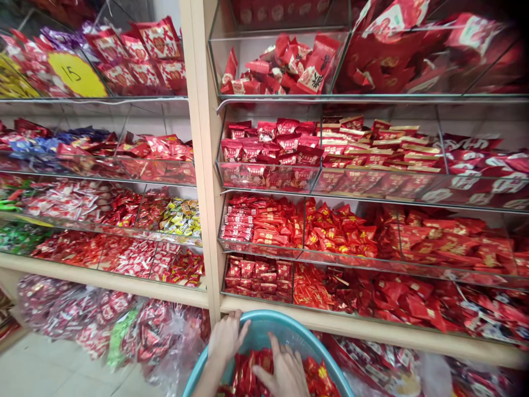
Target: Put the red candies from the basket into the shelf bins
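A teal plastic basin (330,353) is at the bottom centre, with small shiny red packets (318,377) in it. My left hand (223,339) grips the basin's far left rim, the thumb on the inner side and the fingers over the edge. Inside the basin my right hand (285,366) lies over the packets with its fingers spread. The palm is hidden, and I see nothing held in it.
Glass-fronted shelves (372,190) full of red packets rise ahead. A wooden post (202,138) divides them from the left shelves, where a yellow price tag (76,74) reads 15. Clear bags of packets (165,336) lie below on the tiled floor (45,364).
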Demonstrator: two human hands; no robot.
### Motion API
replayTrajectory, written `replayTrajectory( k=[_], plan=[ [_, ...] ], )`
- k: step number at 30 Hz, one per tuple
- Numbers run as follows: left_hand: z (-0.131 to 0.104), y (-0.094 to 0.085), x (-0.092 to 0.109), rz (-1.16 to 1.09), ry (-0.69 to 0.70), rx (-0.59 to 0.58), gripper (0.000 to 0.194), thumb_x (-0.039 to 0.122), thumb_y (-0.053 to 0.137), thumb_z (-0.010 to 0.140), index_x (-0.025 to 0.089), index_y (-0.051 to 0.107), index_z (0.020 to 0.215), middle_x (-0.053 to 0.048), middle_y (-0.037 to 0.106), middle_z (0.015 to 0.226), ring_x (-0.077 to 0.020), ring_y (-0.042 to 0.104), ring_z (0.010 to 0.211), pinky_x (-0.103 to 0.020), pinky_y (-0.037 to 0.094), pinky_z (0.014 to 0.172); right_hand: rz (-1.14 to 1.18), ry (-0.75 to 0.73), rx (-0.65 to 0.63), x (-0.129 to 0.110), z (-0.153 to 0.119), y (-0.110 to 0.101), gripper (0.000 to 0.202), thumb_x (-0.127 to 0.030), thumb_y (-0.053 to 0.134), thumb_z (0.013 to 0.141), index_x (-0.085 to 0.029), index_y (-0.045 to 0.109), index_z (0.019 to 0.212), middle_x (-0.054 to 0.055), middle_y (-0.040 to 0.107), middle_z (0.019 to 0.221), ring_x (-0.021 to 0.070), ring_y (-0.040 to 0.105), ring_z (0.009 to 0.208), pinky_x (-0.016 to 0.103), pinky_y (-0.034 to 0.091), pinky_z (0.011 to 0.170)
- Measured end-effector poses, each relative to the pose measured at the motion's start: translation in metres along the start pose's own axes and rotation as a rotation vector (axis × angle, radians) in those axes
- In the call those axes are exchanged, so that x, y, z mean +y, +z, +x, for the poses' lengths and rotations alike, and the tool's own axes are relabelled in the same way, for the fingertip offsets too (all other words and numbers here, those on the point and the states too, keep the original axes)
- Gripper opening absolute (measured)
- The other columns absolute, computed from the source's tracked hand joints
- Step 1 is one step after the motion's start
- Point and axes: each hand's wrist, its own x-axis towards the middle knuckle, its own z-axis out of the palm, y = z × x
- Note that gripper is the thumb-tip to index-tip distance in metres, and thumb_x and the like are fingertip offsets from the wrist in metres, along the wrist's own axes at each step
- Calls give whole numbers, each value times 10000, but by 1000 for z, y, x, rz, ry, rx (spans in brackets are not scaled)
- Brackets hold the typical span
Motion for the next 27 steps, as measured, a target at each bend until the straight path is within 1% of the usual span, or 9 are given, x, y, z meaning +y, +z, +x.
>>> replayTrajectory(
  k=[4,6,8,10,13,16,19,22,27],
  plan=[
    [2,5,-3,-8,16,11,440,460,198,896,216,502,1099,-82,628,1025,-198,619,892,-283,453,704,182,-323,139,-26,2,-76,434,-402,484,824,-231,490,1223,59,640,993,218,563,965,313,411,868],
    [2,7,-5,-5,22,19,452,464,197,894,215,494,1127,-87,627,1031,-206,619,893,-292,455,700,229,-492,250,-41,7,-123,362,-390,435,869,-255,491,1200,18,626,888,177,558,882,309,389,890],
    [2,8,-6,-6,18,27,483,478,179,894,212,484,1158,-94,631,1026,-213,620,892,-301,456,703,199,-620,384,-53,20,-168,311,-371,408,890,-230,519,1145,23,607,881,167,537,855,319,375,893],
    [2,10,-6,-13,17,35,501,486,166,894,210,489,1159,-97,636,1015,-213,620,890,-300,454,712,124,-698,485,-61,42,-206,282,-335,402,898,-198,539,1103,35,598,894,170,518,870,310,388,851],
    [2,12,-7,-16,19,48,495,472,172,897,201,503,1147,-96,636,1018,-214,614,899,-298,451,726,17,-681,599,-65,84,-247,240,-269,402,896,-170,560,1048,47,597,943,168,510,895,297,389,838],
    [2,12,-7,-19,6,37,497,469,182,897,196,503,1159,-97,638,1015,-215,610,908,-296,447,739,-133,-616,617,-69,123,-270,258,-226,397,895,-156,555,1088,65,601,1039,174,510,966,297,377,868],
    [2,12,-7,-23,0,39,500,477,182,896,200,504,1159,-97,636,1027,-214,609,912,-300,446,744,-253,-536,548,-75,149,-279,311,-224,400,899,-153,519,1178,83,595,1140,190,521,1034,304,368,890],
    [2,11,-7,-26,3,41,502,482,176,894,205,509,1148,-94,633,1034,-217,609,919,-310,450,749,-293,-462,496,-80,165,-279,329,-227,397,902,-167,507,1206,80,607,1145,192,551,1030,287,378,872],
    [3,11,-8,-39,-3,16,486,471,182,894,207,514,1132,-92,631,1036,-214,610,929,-298,448,751,-303,-398,518,-81,176,-279,310,-209,374,903,-181,527,1171,84,619,1113,191,574,992,274,398,819]
  ],
)
